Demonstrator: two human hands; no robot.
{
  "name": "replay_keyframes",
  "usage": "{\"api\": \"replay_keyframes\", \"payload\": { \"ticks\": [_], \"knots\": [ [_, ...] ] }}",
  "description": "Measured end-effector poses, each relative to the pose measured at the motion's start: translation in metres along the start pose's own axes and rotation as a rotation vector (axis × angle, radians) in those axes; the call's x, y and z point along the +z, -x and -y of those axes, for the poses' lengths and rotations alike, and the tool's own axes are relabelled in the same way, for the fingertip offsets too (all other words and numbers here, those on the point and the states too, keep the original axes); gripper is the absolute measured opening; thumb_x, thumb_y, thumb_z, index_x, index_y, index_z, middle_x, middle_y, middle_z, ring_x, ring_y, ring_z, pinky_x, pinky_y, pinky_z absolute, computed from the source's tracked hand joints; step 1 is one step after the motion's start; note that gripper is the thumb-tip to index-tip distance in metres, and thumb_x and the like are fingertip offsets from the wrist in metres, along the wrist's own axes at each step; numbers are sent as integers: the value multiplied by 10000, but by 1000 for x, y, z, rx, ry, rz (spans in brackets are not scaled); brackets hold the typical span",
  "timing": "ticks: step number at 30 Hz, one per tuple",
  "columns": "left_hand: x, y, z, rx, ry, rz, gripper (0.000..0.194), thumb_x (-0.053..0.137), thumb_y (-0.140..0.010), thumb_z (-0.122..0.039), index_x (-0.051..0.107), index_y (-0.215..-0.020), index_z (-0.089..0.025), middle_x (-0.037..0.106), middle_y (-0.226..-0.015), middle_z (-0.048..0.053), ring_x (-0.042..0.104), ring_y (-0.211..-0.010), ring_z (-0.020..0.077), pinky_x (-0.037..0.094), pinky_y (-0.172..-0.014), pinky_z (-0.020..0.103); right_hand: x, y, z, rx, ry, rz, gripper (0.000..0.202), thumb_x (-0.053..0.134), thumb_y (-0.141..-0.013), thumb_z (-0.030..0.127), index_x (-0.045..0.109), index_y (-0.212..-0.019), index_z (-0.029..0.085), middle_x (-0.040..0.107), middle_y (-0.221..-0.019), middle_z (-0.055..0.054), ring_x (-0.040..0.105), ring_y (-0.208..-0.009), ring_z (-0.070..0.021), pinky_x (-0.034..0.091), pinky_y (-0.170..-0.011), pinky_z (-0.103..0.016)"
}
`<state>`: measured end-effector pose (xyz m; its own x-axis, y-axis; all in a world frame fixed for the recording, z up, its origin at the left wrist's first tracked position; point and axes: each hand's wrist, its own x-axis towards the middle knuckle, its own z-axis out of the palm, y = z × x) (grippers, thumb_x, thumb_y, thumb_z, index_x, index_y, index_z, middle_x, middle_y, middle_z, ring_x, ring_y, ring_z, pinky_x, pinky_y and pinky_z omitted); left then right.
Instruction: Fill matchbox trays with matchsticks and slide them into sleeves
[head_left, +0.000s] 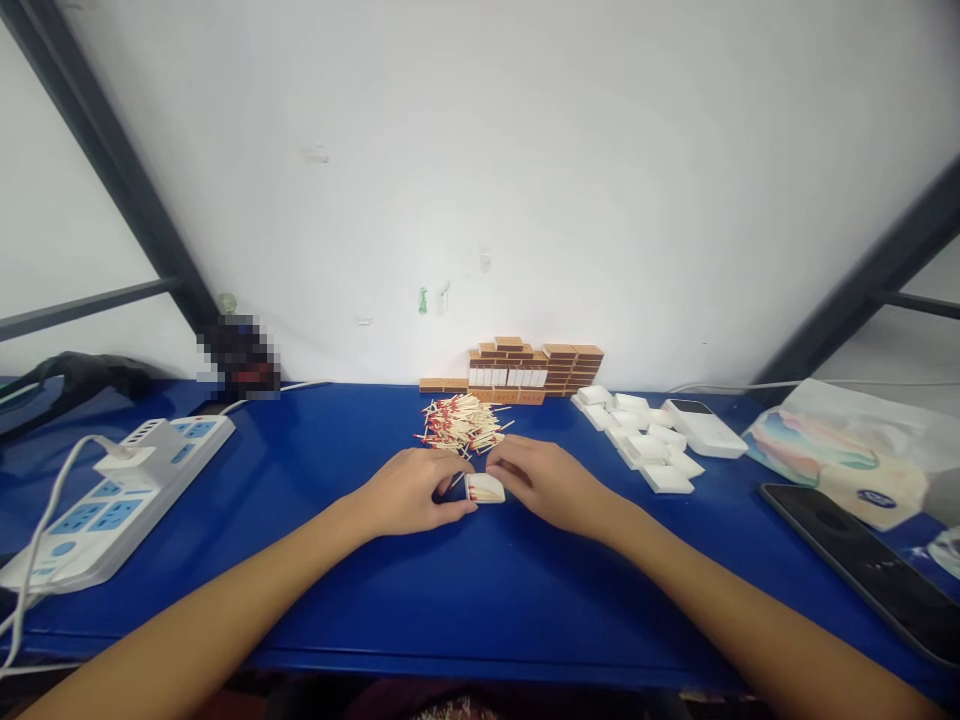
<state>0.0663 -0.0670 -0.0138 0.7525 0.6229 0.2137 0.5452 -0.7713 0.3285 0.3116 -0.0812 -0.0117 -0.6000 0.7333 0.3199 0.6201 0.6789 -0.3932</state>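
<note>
I have both hands together over the middle of the blue counter [390, 610], at a small white tray [487, 487] that lies there, well back from the front edge, with red-tipped matches in it. My left hand [409, 492] curves round the tray's left end, thumb and forefinger parted; I can't tell from here whether they grip it. My right hand [551, 485] has its fingertips bunched at the tray's far right side, and I can't make out whether they pinch anything.

Just beyond the tray, toward the back edge, I see a loose pile of matches [463, 425]. Behind that, along the back edge, stand stacked matchboxes [574, 372]. Right of the pile is a cluster of white trays [637, 445], with a white device [705, 428] just beside them. A phone [855, 565] lies by the right front corner, and a power strip [112, 515] sits near the left edge.
</note>
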Motion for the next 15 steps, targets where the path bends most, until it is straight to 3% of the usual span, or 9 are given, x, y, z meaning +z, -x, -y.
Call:
{"api": "replay_keyframes", "payload": {
  "ticks": [5, 11, 15],
  "knots": [
    [-1, 0, 0, -18, -4, -16, 199, 661, -902, -397, 647, -980, -215, 576, -718, -30, 541, -624, 131, 337, -588, 255, 1, 1, 3, -17, -30, 0, 92, 579, -972, 197, 643, -905, 202, 602, -787, -5, 554, -726, -150, 397, -663, -261],
    [-1, 1, -1, -1, -2, -12, 183, 654, -901, -382, 637, -952, -208, 576, -723, -29, 536, -628, 130, 346, -598, 257, 5, 3, 6, -66, -22, 97, 245, 467, -1045, 246, 632, -872, 195, 611, -847, -32, 562, -782, -161, 412, -702, -274],
    [-1, 1, -2, -15, 8, 2, 194, 667, -892, -388, 654, -965, -209, 573, -712, -32, 534, -626, 129, 343, -595, 258, 3, 0, 4, -60, -40, 79, 271, 484, -1043, 265, 609, -814, 193, 601, -787, -17, 541, -749, -155, 397, -685, -272]
  ]
}}
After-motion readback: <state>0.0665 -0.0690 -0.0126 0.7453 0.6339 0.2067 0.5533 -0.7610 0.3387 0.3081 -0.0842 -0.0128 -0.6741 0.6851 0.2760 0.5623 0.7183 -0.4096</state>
